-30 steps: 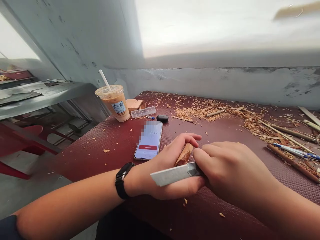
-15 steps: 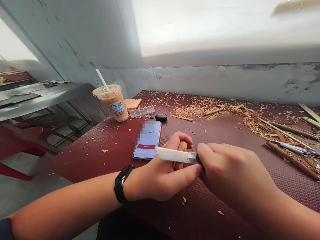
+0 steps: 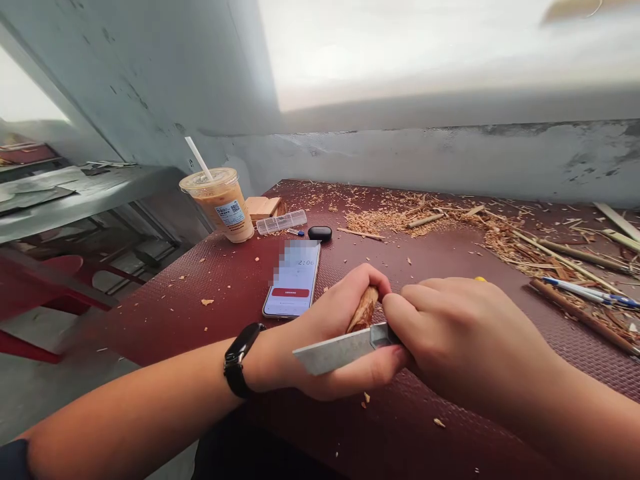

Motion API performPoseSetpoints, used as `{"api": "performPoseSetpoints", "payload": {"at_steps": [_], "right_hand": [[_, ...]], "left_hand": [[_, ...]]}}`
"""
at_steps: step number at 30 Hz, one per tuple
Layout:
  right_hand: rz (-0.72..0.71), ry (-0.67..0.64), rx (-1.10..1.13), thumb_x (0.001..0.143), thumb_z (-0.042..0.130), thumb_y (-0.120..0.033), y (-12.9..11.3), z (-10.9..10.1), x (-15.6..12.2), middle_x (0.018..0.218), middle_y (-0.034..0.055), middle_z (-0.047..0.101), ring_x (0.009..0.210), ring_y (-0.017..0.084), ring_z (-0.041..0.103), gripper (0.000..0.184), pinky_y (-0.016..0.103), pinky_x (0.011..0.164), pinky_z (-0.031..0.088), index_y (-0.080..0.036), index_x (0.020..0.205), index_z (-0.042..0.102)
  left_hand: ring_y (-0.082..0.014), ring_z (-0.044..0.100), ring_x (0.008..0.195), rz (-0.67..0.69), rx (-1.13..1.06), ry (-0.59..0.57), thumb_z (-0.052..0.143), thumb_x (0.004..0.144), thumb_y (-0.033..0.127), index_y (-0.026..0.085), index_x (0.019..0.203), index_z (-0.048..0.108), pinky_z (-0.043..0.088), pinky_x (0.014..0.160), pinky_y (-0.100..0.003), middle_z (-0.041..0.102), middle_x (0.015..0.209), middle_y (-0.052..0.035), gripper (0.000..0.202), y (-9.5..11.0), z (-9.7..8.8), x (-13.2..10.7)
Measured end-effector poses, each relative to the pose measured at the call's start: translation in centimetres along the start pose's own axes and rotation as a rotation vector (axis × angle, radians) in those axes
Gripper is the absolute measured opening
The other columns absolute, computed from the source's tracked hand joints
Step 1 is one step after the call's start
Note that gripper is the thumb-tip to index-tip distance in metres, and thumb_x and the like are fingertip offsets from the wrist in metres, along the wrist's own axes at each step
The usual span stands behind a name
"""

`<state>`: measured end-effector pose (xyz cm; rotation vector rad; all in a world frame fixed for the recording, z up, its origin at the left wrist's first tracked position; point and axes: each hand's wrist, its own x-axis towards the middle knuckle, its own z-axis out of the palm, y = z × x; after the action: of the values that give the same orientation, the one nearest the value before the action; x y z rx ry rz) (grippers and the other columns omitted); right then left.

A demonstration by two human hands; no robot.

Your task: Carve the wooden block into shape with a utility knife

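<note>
My left hand, with a black watch on its wrist, is closed around a short brown piece of wood. Only the wood's upper part shows between thumb and fingers. In my right hand is a knife, gripped by its dark handle, which the fingers mostly hide. Its flat, slanted-tip blade points left and lies across the near side of the wood, just above my left thumb. Whether the edge touches the wood I cannot tell. The two hands meet at the knife's handle.
A phone lies on the dark red table beyond my left hand. Behind it are a black case, a clear plastic box and an iced drink cup. Shavings, sticks and pens spread along the back and right.
The knife blade has swung down and toward me, from across the wood's middle to below it. More of the wood's cut top shows. My left hand keeps its hold.
</note>
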<state>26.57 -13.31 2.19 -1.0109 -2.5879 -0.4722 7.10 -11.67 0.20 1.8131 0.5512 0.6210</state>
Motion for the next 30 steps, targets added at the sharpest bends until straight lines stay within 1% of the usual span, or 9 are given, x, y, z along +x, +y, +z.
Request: {"api": "performPoseSetpoints", "payload": {"at_steps": [5, 9, 11, 14, 17, 19, 23, 27, 30], "right_hand": [[0.033, 0.057, -0.042, 0.074, 0.052, -0.004, -0.5, 0.7, -0.4, 0.056, -0.0014, 0.056, 0.046, 0.017, 0.049, 0.02, 0.033, 0.052, 0.023, -0.022, 0.065, 0.054], [0.139, 0.044, -0.062, 0.073, 0.052, -0.004, -0.8, 1.3, -0.7, 0.055, -0.0008, 0.054, 0.046, 0.018, 0.05, 0.019, 0.032, 0.051, 0.022, -0.022, 0.066, 0.053], [0.141, 0.047, -0.055, 0.074, 0.053, -0.004, -0.8, 1.3, -0.8, 0.056, -0.0005, 0.054, 0.047, 0.018, 0.051, 0.019, 0.031, 0.051, 0.023, -0.022, 0.066, 0.053], [0.077, 0.05, -0.028, 0.074, 0.054, -0.004, -0.5, 0.8, -0.7, 0.057, -0.0013, 0.055, 0.047, 0.017, 0.048, 0.021, 0.032, 0.052, 0.023, -0.022, 0.064, 0.052], [0.0, 0.019, 0.014, 0.074, 0.053, -0.004, -0.1, 0.3, -0.4, 0.055, -0.003, 0.053, 0.045, 0.015, 0.041, 0.022, 0.032, 0.052, 0.021, -0.022, 0.062, 0.05], [-0.031, 0.004, 0.032, 0.075, 0.053, -0.004, 0.2, 0.1, -0.2, 0.054, -0.0034, 0.052, 0.045, 0.014, 0.038, 0.022, 0.032, 0.053, 0.02, -0.022, 0.061, 0.049], [-0.024, 0.015, 0.015, 0.076, 0.052, -0.005, 0.3, 0.2, -0.1, 0.054, -0.0032, 0.051, 0.046, 0.014, 0.038, 0.022, 0.032, 0.053, 0.02, -0.021, 0.061, 0.049], [0.025, 0.045, -0.025, 0.075, 0.052, -0.004, -0.2, 0.6, -0.3, 0.056, -0.0021, 0.054, 0.046, 0.016, 0.045, 0.021, 0.033, 0.053, 0.022, -0.022, 0.064, 0.052], [0.07, 0.109, -0.049, 0.074, 0.051, -0.003, -0.8, 1.0, -0.7, 0.054, -0.0014, 0.053, 0.046, 0.016, 0.047, 0.022, 0.032, 0.053, 0.023, -0.022, 0.062, 0.05]], "left_hand": [[-0.0139, 0.041, 0.068, 0.04, -0.012, 0.034, 0.06, 0.09, 0.028, 0.023, 0.108, 0.029, 0.037, 0.063, -0.029, 0.044, 0.077, 0.0047, 0.037, -0.4, 0.1, -0.2], [-0.0143, 0.04, 0.068, -0.033, 0.046, 0.15, 0.058, 0.094, 0.035, 0.022, 0.107, 0.03, 0.036, 0.063, -0.03, 0.044, 0.077, 0.0038, 0.033, -0.4, 0.5, -0.4], [-0.0142, 0.04, 0.067, -0.053, 0.053, 0.161, 0.059, 0.093, 0.036, 0.022, 0.108, 0.03, 0.037, 0.063, -0.03, 0.046, 0.077, 0.0039, 0.035, -0.3, 0.5, -0.5], [-0.0134, 0.043, 0.068, -0.053, 0.004, 0.084, 0.065, 0.088, 0.032, 0.023, 0.11, 0.031, 0.038, 0.062, -0.029, 0.048, 0.081, 0.0033, 0.042, -0.1, 0.3, -0.2], [-0.011, 0.044, 0.066, -0.039, -0.133, -0.046, 0.065, 0.086, 0.025, 0.024, 0.106, 0.029, 0.037, 0.059, -0.026, 0.047, 0.082, 0.0043, 0.041, 0.1, 0.2, 0.1], [-0.01, 0.043, 0.064, -0.014, -0.163, -0.078, 0.064, 0.085, 0.024, 0.025, 0.103, 0.027, 0.036, 0.057, -0.025, 0.046, 0.08, 0.0053, 0.041, 0.2, 0.3, 0.4], [-0.0107, 0.039, 0.063, 0.043, -0.064, 0.013, 0.061, 0.084, 0.021, 0.024, 0.103, 0.03, 0.035, 0.059, -0.026, 0.043, 0.073, 0.007, 0.037, -0.2, 0.4, 0.3], [-0.0118, 0.042, 0.064, 0.019, 0.032, 0.109, 0.066, 0.084, 0.026, 0.024, 0.108, 0.034, 0.035, 0.061, -0.027, 0.046, 0.076, 0.0058, 0.04, -0.6, 0.3, -0.3], [-0.0123, 0.041, 0.063, -0.019, 0.053, 0.161, 0.068, 0.084, 0.03, 0.024, 0.109, 0.036, 0.034, 0.06, -0.027, 0.046, 0.074, 0.0054, 0.042, -0.7, 0.4, -0.5]]}}
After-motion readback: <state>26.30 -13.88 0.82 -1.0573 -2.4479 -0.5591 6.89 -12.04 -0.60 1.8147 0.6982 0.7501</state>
